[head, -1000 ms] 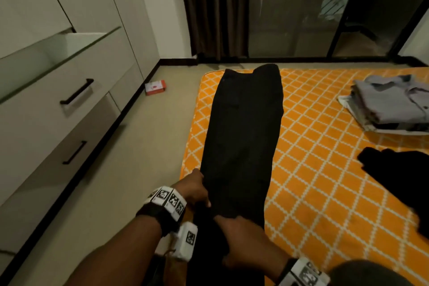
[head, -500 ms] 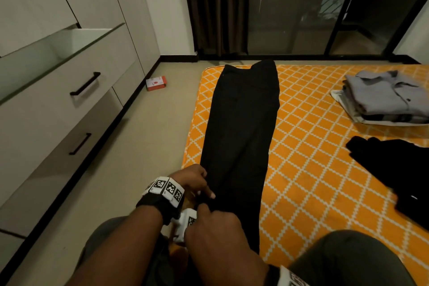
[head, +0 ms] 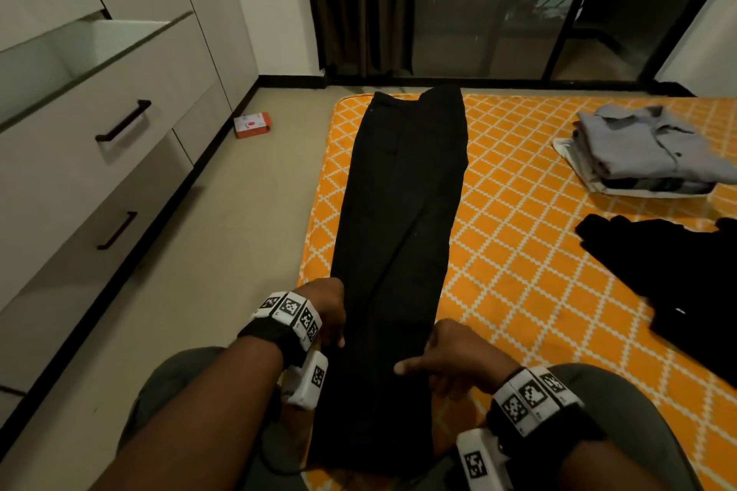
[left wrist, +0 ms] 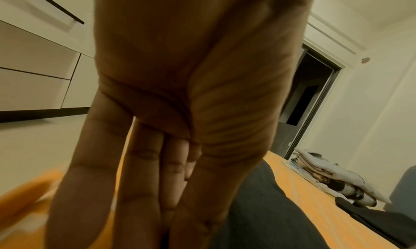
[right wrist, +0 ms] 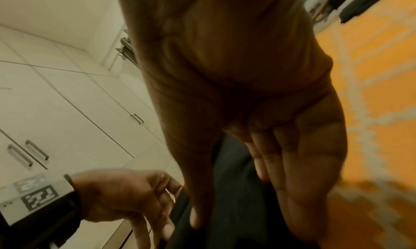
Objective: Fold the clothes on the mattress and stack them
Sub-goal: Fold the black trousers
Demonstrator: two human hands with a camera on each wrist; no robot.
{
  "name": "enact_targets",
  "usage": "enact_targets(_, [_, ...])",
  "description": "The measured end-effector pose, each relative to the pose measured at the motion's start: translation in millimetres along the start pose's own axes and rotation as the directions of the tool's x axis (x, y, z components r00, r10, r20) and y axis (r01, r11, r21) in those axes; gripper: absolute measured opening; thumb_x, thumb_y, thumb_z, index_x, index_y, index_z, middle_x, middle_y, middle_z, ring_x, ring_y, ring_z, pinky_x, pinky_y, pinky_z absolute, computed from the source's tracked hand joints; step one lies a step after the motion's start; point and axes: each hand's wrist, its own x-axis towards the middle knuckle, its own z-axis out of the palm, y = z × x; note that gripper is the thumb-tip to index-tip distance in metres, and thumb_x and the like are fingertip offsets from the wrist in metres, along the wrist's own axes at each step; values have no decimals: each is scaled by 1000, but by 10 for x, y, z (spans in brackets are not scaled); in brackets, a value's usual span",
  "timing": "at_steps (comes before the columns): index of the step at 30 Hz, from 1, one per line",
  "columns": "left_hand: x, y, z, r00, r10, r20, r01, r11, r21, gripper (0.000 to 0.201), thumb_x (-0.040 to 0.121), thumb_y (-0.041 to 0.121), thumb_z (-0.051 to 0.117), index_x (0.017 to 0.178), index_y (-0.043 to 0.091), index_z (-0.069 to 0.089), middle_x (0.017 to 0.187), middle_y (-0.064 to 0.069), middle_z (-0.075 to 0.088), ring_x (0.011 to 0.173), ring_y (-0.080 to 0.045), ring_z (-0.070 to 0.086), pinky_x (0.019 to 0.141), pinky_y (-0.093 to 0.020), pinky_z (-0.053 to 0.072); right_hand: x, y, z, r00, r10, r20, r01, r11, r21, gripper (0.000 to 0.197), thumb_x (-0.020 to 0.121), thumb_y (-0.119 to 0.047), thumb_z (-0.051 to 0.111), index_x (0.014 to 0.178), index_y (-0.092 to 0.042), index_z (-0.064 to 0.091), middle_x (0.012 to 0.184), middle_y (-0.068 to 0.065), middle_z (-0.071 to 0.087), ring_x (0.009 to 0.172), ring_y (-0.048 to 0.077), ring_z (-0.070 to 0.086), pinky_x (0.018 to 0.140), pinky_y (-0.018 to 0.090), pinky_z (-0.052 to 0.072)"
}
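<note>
Right hand (head: 450, 359) slid from the black trousers' (head: 402, 219) middle to their right edge, fingers extended, touching; left hand (head: 325, 311) stayed at left edge, fingers flat.

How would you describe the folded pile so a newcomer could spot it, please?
Start at the orange mattress and look to its far right side. The folded pile sits there, grey shirt on top, neat and squared, unlike the loose black garment nearer you.

Head view looks down the mattress (head: 518, 271); wrist views sit close, sharing it.
</note>
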Motion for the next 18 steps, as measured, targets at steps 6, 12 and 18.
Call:
enact_targets(6, [-38,-57,-56,998,-32,-50,33,999,13,37,54,22,101,63,12,66,64,1,69,62,-15,68,58,-27,54,271,7,151,982,126,-138,-125,992,18,79,64,-23,96,123,-7,46,108,11,64,95,30,73,75,46,65])
enact_targets(12, [-40,-41,-14,998,-31,-58,38,991,128,42,61,28,100,73,18,61,81,0,68,86,-23,71,76,-33,60,265,-34,14,992,30,-126,-59,971,-233,79,84,-19,78,145,-4,30,123,17,59,101,32,67,73,36,57])
enact_targets(18, [-102,7,65,995,-22,-95,35,991,133,43,61,20,99,73,20,57,85,-2,67,95,-25,73,81,-36,61,232,-37,174,991,-22,-134,-38,901,-432,64,90,-23,74,139,-5,38,112,14,58,108,37,68,75,41,55])
